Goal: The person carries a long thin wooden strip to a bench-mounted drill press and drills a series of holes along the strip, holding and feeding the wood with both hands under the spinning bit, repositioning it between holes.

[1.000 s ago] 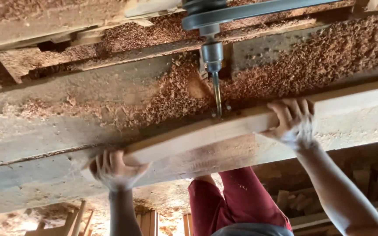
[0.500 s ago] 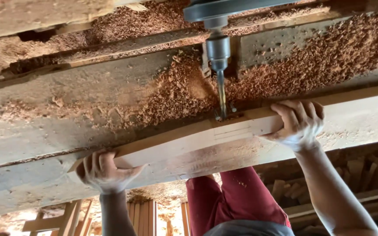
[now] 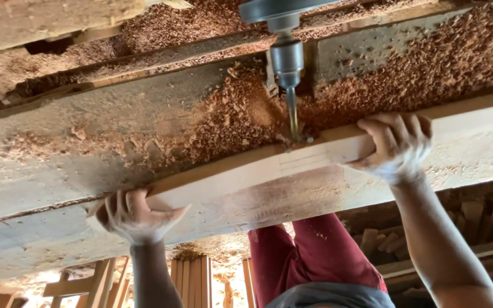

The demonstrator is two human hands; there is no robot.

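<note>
I grip the wooden bar (image 3: 258, 171) at both ends — left hand (image 3: 132, 215) nearer, right hand (image 3: 397, 148) farther right — its length running crosswise under the drill bit (image 3: 293, 117) between them.

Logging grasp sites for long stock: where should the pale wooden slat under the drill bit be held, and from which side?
Grip the pale wooden slat on either side of the drill bit, coming from its near edge. It is long and narrow, with the bit near its middle, so spaced grips should steady it best. The left hand clasps the left end and the right hand wraps the edge right of the bit.
</note>
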